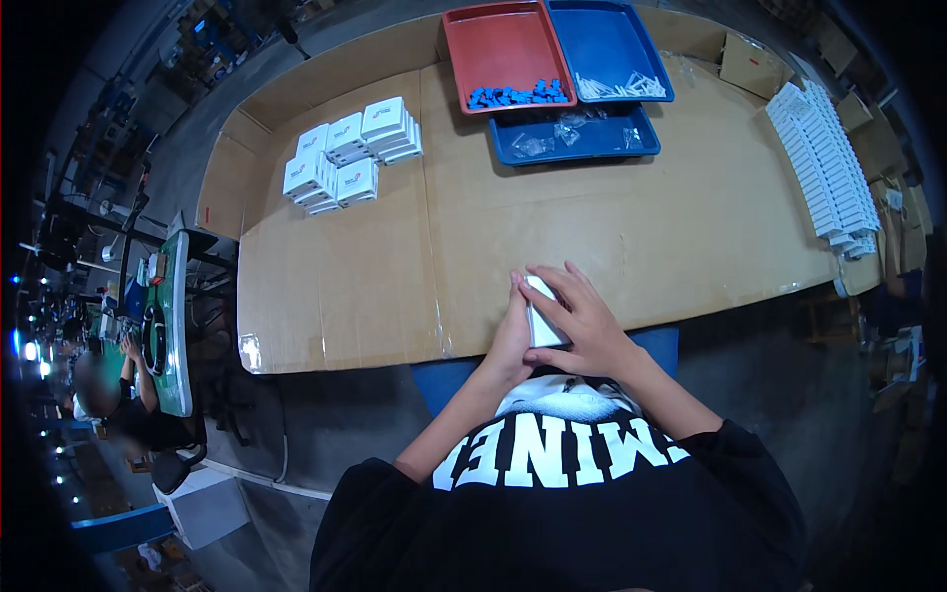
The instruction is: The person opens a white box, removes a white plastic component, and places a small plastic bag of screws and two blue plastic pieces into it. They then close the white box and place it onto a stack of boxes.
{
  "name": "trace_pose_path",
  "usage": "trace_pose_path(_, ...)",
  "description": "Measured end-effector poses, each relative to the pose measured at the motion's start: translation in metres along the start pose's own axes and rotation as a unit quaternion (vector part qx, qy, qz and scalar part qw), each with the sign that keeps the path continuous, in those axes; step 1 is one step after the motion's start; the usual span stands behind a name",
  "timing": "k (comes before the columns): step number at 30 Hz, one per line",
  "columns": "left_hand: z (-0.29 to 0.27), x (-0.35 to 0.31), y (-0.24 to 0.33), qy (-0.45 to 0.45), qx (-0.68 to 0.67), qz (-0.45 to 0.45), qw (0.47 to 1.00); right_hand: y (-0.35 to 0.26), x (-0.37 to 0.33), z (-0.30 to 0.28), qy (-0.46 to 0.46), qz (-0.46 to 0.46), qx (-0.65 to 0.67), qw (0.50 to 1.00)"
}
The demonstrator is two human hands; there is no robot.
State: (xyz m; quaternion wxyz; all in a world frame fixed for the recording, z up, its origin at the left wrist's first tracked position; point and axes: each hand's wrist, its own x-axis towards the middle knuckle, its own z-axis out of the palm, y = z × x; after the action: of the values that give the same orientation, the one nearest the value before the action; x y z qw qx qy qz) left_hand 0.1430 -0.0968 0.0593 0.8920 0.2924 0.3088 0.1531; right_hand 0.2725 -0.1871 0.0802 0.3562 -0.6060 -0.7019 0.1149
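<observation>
A small white box [542, 324] is between my two hands at the table's near edge, close to my body. My left hand [510, 337] presses along its left side, fingers straight and together. From the right, my right hand [589, 324] reaches over the box, its fingers across the top and right side and its thumb at the near end. The fingers hide much of the box, so I cannot tell whether its lid is closed.
Stacked white boxes [355, 182] stand at the table's left. Toward the back are a red tray [503, 49] with small blue parts, a blue tray [604, 39] with white sticks, and a lower blue tray [567, 155] with clear bags. Stacked white pieces [819, 163] line the right edge. Another person [138, 409] sits far left.
</observation>
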Motion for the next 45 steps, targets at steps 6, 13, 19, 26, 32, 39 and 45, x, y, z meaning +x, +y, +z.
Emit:
trace_pose_path(6, -0.011, 0.012, -0.004, 0.009, -0.011, -0.048, 0.999, 0.021, 0.011, 0.005, 0.009, -0.018, 0.069, 0.997)
trace_pose_path(13, -0.027, 0.036, 0.001, 0.047, -0.037, -0.072, 0.996, 0.053, 0.023, 0.029, 0.015, 0.020, 0.159, 0.987)
trace_pose_path(19, -0.032, 0.048, 0.012, 0.035, -0.050, -0.089, 0.994, 0.068, 0.028, 0.043, 0.044, 0.049, 0.228, 0.971)
trace_pose_path(26, -0.057, 0.070, 0.011, -0.087, -0.200, -0.109, 0.970, 0.095, 0.043, 0.050, 0.259, 0.268, 0.596, 0.711)
trace_pose_path(32, -0.044, 0.084, 0.011, 0.020, -0.128, 0.108, 0.986, 0.127, 0.041, 0.012, 0.318, 0.193, 0.147, 0.917)
trace_pose_path(39, -0.097, 0.062, 0.025, 0.042, 0.574, 0.302, 0.760, 0.123, -0.015, -0.001, 0.052, 0.143, -0.082, 0.985)
trace_pose_path(45, -0.102, 0.054, 0.022, 0.072, 0.703, 0.261, 0.658, 0.097, -0.035, 0.006, -0.006, 0.191, -0.057, 0.980)
